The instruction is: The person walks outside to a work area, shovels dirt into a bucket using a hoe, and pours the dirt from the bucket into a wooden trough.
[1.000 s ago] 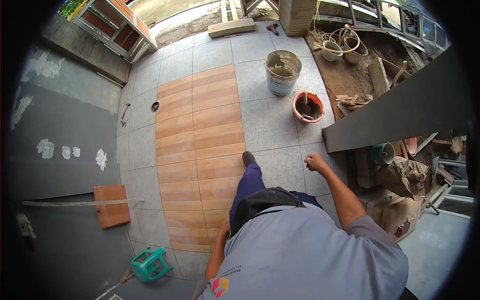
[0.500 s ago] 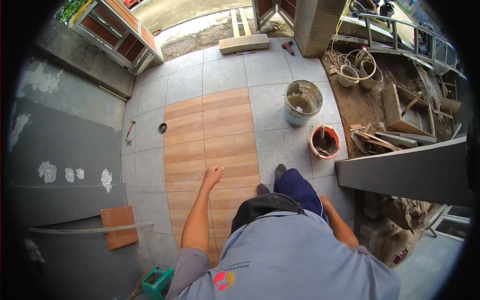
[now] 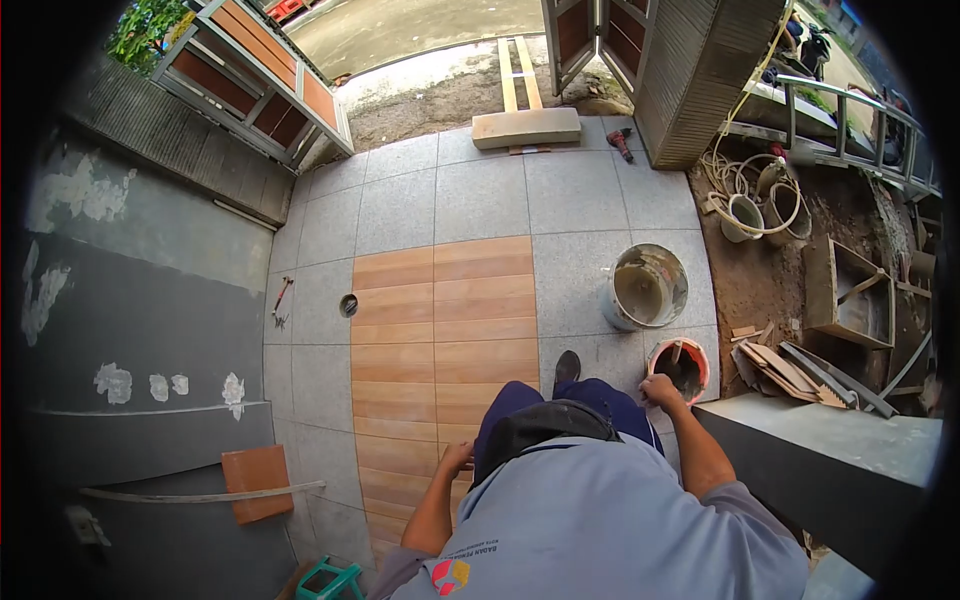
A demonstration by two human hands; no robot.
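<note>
Head view: right hand (image 3: 659, 390) at four o'clock, beside a round, red-rimmed bucket (image 3: 704, 367); left hand (image 3: 458, 457) at six o'clock, above brown wood-patterned tiles (image 3: 395, 392). Neither grip's state can be told.

The view's near edge crops a green plastic stool (image 3: 347, 577), left; the person's right hand (image 3: 659, 389) hides part of a red-rimmed bucket (image 3: 703, 365).

The road (image 3: 430, 35) at twelve o'clock is brightest. At nine o'clock, the wall (image 3: 140, 325) looks dimmer. Edges bend into black.
</note>
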